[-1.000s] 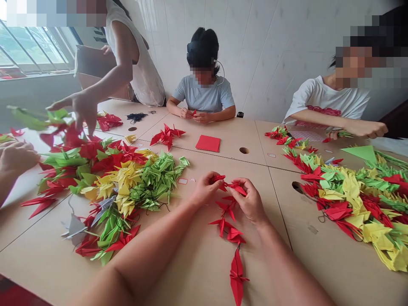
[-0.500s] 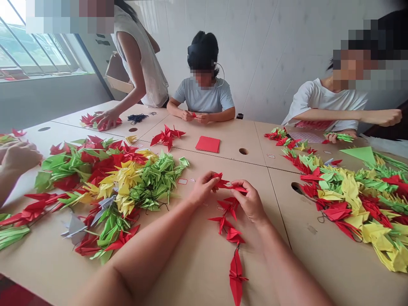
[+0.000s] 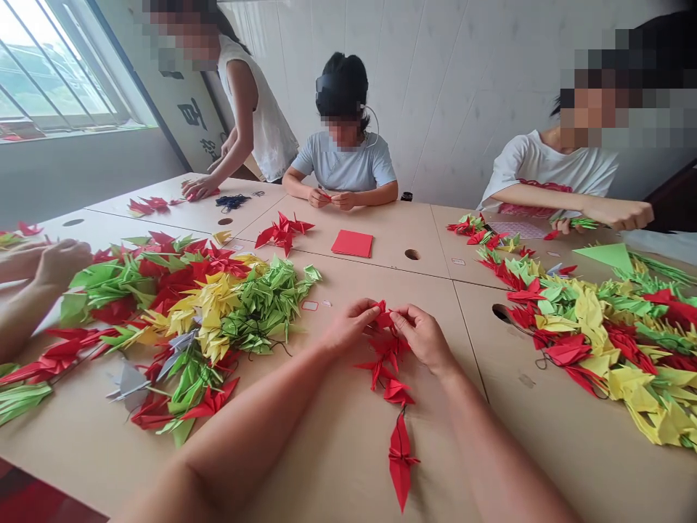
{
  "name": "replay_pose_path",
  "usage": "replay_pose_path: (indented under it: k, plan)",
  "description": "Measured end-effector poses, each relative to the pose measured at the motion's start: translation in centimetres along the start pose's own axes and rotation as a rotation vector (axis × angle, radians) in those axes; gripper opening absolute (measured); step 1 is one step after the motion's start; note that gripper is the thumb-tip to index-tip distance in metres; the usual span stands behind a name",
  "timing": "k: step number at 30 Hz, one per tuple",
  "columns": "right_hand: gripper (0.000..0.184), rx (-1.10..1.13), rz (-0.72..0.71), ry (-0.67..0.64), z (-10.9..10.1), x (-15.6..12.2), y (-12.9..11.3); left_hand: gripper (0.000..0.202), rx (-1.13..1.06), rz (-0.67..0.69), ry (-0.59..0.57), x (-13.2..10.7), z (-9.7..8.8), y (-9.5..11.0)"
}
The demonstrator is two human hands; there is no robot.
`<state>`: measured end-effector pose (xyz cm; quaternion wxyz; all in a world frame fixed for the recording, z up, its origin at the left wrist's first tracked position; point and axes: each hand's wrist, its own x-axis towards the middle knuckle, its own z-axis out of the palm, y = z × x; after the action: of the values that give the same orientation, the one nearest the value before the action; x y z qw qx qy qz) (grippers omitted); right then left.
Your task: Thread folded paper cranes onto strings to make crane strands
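Note:
My left hand and my right hand meet over the middle of the table, both pinching a red paper crane between the fingertips. Below that crane a string of red paper cranes trails toward me on the tabletop, ending in a long folded one. Both forearms rest on the beige table.
A heap of red, green and yellow strung cranes lies to my left, another heap to my right. A stack of red paper squares and loose red cranes lie farther back. Three people work across the table; another person's hands show at left.
My hands have drawn closer together on the red crane. The standing person at back left has pulled away from the big heap and now reaches to the far table corner.

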<state>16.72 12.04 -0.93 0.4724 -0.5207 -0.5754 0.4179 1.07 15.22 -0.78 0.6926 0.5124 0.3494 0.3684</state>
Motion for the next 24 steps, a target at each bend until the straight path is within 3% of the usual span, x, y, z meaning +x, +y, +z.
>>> replay_pose_path:
  k: [3, 8, 10, 13, 15, 18, 21, 24]
  plan:
    - [0.027, -0.125, -0.02, -0.035, 0.0, 0.1, -0.4, 0.041, 0.053, -0.007, -0.002, -0.6, 0.5, 0.3]
    - [0.02, -0.33, -0.05, -0.038, -0.4, -0.4, -2.2, 0.036, 0.136, 0.037, -0.141, -1.6, 0.3, 0.7]
    - [0.023, -0.249, 0.0, -0.065, -0.8, -0.8, -2.5, 0.035, 0.094, 0.026, -0.149, -2.0, 0.0, 0.7]
    - [0.039, -0.119, 0.014, -0.072, -1.4, -1.2, -2.2, 0.033, 0.02, -0.011, -0.064, -2.5, -0.4, 0.6]
    - [0.048, -0.047, 0.042, -0.147, -1.6, -1.5, -1.6, 0.031, -0.029, -0.031, -0.02, -2.7, -0.6, 0.5]
    - [0.048, 0.029, 0.124, -0.292, -1.3, -2.2, -0.6, 0.029, -0.108, -0.042, 0.025, -2.7, -0.7, 0.3]
    - [0.043, 0.106, 0.192, -0.29, -0.8, -3.2, -0.3, 0.026, -0.105, -0.032, 0.081, -2.3, -0.9, 0.1]
    - [0.041, 0.218, 0.265, -0.274, -0.8, -3.7, -0.6, 0.026, -0.124, -0.03, 0.063, -1.8, -1.0, -0.2]
